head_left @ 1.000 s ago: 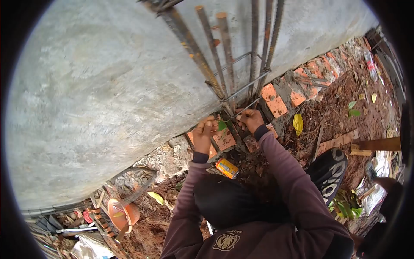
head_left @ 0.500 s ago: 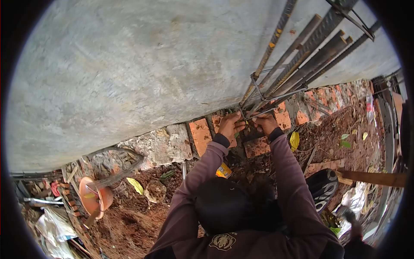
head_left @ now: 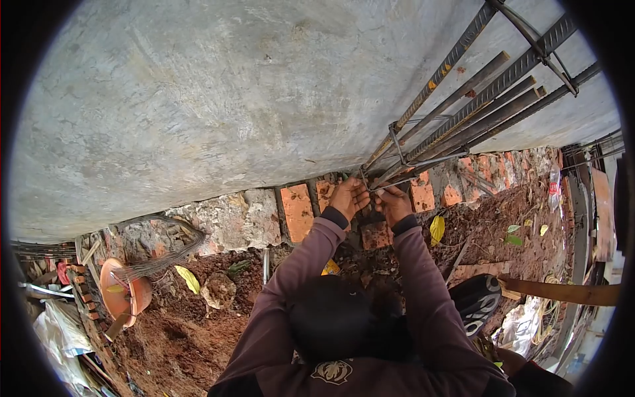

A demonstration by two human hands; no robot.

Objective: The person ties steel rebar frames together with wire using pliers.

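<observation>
Left hand (head_left: 349, 197): curled small at the foot of the steel bars (head_left: 466, 99); hold too tiny to tell
Right hand (head_left: 395, 200): pinched shut on the lowest wire ring (head_left: 430, 163), just beside the left hand
Steel bars: leaning up along the grey wall (head_left: 198, 99), above the red bricks (head_left: 296, 212)
Orange bowl (head_left: 122, 298): far off on the dirt

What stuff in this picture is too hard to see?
All in the head view, the only one:
1. What the left hand and right hand work on at the foot of the rebar cage: too small, and covered by the hands themselves.
2. The cage's top: cut off by the picture's upper right edge.
3. The yellow object below the hands: mostly hidden behind the left sleeve.
</observation>
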